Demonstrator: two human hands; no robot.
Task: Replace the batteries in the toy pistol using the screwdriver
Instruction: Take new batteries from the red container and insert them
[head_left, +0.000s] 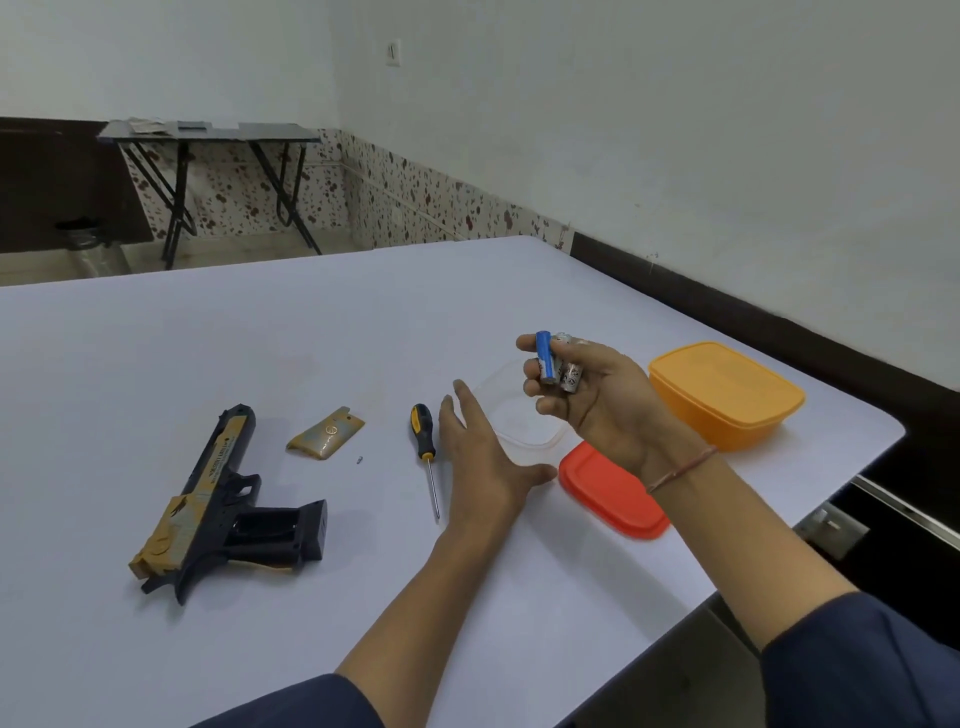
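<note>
The black and gold toy pistol (218, 504) lies on its side at the left of the white table, its grip compartment uncovered and dark inside. Its gold cover plate (326, 435) rests beside it, with a tiny screw (359, 460) just to the right. A screwdriver (425, 451) with a black and yellow handle lies in the middle. My left hand (480, 462) hovers flat with fingers apart, right of the screwdriver. My right hand (597, 395) is raised above a clear container (519, 415), closed around batteries (558, 364), one blue and the others silver.
A red lid (610, 491) lies near the table's right edge. An orange lidded box (727, 392) stands at the far right corner. The white table (156, 338) ends at the right beside a dark wall strip. A folding table (208, 135) stands far back.
</note>
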